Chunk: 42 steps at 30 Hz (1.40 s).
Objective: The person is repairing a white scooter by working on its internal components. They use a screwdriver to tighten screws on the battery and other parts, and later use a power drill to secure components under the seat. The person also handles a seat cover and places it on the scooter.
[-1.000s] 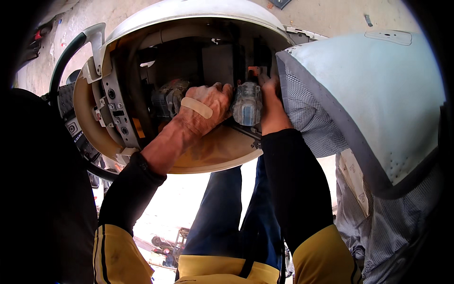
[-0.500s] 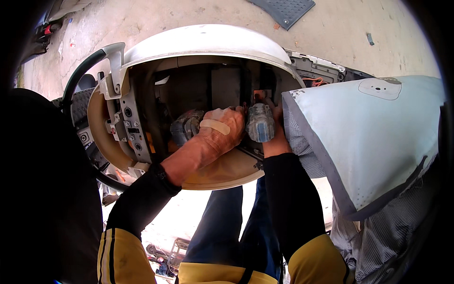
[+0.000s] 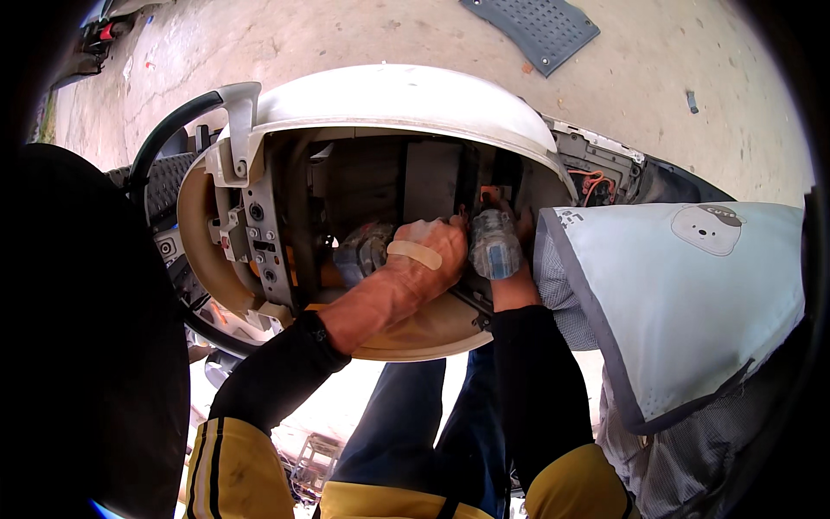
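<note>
My left hand, with a plaster across its back, is closed around the sideways handle of what looks like a cordless power driver. The driver's scuffed, wrapped rear housing shows to the right of that fist. Its dark battery end sticks out on the left. The driver's front faces an orange-brown piece deep inside the cream-white body shell of a vehicle, perhaps a scooter. My right hand reaches in alongside the driver's front. Its fingers are hidden behind the tool and in shadow.
A metal bracket with bolts stands at the shell's left opening, beside a curved black grab rail. A pale blue padded cover hangs at the right. Orange wires lie beyond it. A grey mat lies on the concrete floor.
The whole view has shifted, so the shell, cover and both hands sit slightly lower and farther right in the picture. My hands keep their places around the driver.
</note>
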Each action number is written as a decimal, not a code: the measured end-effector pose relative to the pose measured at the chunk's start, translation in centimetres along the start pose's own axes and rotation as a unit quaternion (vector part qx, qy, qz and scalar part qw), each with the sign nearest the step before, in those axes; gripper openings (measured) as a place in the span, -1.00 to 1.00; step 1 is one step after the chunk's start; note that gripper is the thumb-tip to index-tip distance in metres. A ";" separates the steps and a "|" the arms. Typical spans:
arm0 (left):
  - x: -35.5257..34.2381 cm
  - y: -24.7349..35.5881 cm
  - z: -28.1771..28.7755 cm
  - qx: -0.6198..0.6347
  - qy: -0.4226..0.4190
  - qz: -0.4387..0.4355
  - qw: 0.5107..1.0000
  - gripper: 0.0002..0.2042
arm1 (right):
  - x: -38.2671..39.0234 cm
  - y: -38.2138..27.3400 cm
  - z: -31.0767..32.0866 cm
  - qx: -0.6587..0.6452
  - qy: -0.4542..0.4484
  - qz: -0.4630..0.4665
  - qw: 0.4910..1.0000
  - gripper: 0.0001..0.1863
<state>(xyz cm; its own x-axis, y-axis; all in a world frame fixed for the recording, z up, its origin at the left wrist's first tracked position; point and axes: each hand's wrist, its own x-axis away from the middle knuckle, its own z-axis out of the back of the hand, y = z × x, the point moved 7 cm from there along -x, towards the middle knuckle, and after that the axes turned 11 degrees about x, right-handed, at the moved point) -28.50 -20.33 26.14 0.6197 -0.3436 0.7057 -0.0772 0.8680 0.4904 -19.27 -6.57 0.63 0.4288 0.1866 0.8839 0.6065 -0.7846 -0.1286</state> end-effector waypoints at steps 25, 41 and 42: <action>0.4 -2.2 -1.6 0.017 0.014 -0.014 1.000 -0.80 | 6.0 -3.4 -4.8 0.476 0.066 0.232 0.846 -0.62; 0.6 -2.8 -1.4 0.011 0.003 -0.009 1.000 -0.77 | -3.0 -4.1 -0.7 0.736 0.137 0.414 0.518 -0.39; -0.3 -2.1 -1.6 0.012 -0.010 -0.034 0.999 -0.77 | -3.8 -5.4 2.7 0.752 0.156 0.429 0.476 -0.38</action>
<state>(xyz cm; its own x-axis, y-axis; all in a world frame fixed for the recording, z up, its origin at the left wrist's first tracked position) -27.26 -21.48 24.02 0.6083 -0.4081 0.6808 -0.0544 0.8342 0.5487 -22.39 -1.47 -3.25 0.9727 -0.1012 0.2090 0.1911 0.8605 -0.4723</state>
